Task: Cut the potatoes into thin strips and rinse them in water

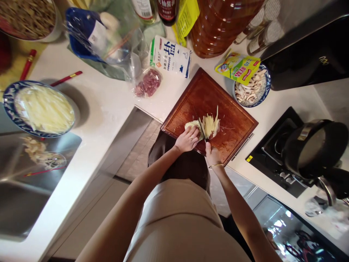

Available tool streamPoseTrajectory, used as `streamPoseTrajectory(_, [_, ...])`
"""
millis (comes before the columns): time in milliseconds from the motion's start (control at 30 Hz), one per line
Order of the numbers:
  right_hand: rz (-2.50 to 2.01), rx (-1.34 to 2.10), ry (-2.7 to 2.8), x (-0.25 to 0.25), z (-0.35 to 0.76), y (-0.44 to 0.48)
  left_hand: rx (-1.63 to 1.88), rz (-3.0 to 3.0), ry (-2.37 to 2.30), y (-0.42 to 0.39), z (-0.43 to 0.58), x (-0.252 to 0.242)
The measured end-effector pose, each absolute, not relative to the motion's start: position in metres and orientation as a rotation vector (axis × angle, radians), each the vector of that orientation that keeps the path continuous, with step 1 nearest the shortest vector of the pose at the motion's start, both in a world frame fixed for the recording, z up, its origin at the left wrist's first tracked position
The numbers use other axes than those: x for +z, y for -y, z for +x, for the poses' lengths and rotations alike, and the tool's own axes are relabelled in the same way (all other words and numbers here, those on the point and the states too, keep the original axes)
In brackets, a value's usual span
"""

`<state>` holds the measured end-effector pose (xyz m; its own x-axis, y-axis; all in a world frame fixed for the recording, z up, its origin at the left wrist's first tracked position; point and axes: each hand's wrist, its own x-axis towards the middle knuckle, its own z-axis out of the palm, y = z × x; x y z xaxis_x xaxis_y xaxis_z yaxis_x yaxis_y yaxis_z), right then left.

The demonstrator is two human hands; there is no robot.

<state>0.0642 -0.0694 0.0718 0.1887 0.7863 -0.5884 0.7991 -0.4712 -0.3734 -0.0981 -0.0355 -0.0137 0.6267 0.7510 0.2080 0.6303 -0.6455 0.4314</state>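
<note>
On the brown wooden cutting board lies a pale yellow-green vegetable, whose exact kind I cannot make out. My left hand presses down on it with bent fingers. My right hand grips a kitchen knife, its handle mostly hidden in the fist. The dark blade stands on edge against the cut side of the vegetable, close to my left fingertips. Just right of the blade is a loose heap of thin cut strips, with a few shreds scattered farther right.
Sliced mushrooms fill a bowl behind the board. Wrapped meat and a salt packet lie left of it. At far left, a bowl of pale strips stands near the sink. A black pan sits on the right stove.
</note>
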Motion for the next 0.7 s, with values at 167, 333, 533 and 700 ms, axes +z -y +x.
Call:
streamPoseTrajectory(167, [2.48, -1.48, -1.478, 0.07, 0.076, 0.065, 0.516, 2.522, -1.141, 0.035, -0.098, -0.012])
streamPoseTrajectory(333, [2.453, -1.431, -1.569, 0.085, 0.078, 0.077, 0.521, 2.491, -1.133, 0.036, -0.098, -0.012])
streamPoseTrajectory(533, [2.415, -1.266, -1.599, 0.088, 0.074, 0.082, 0.501, 2.48, -1.112, 0.035, -0.099, -0.012])
streamPoseTrajectory(700, [2.341, -1.147, -1.628, 0.088, 0.074, 0.08, 0.543, 2.489, -1.117, 0.036, -0.099, -0.013])
